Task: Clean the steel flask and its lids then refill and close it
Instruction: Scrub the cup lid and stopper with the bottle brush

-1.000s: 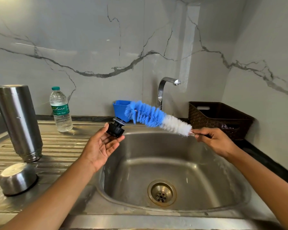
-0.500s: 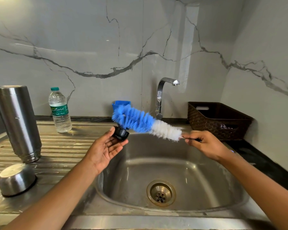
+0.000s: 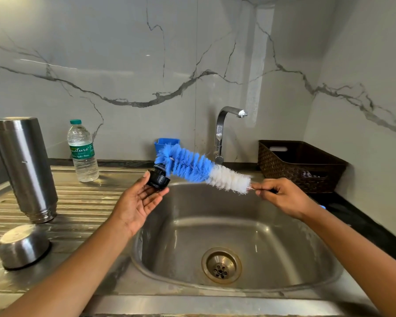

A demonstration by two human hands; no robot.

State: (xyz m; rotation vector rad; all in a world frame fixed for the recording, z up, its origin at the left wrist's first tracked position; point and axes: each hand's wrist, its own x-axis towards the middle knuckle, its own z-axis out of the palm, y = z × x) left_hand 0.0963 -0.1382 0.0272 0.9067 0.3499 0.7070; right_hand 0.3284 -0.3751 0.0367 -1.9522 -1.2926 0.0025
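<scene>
The steel flask [image 3: 23, 168] stands mouth-down on the ribbed steel counter [image 3: 89, 202] at far left, its threaded neck at the bottom and its brushed wall showing bright vertical glints; nearer on the left, its domed steel lid [image 3: 22, 245] lies rim-down on the wet metal, well apart from the sink [image 3: 306, 236]. The black inner lid [image 3: 158, 178] is held in the air over the sink's far-left rim; the left hand [image 3: 135, 207] lies palm up, its grip clamped on that lid between thumb and fingertips. The blue end of the bottle brush [image 3: 201, 171] touches the top of the lid; the bristles turn white toward the right, and the brush slopes down to the right hand [image 3: 281, 197], whose grip is pinched tight on the thin handle just past the white bristles.

A sealed water bottle [image 3: 82, 152] stands upright at the far edge of the counter, right of the flask and apart from it; a blue holder [image 3: 167, 143] sits against the wall behind the brush; the tap [image 3: 222, 131] arches toward the right above the sink's far rim; a brown basket [image 3: 284, 170] sits at far right, near the right hand. The basin below both hands is open down to the drain [image 3: 221, 265].
</scene>
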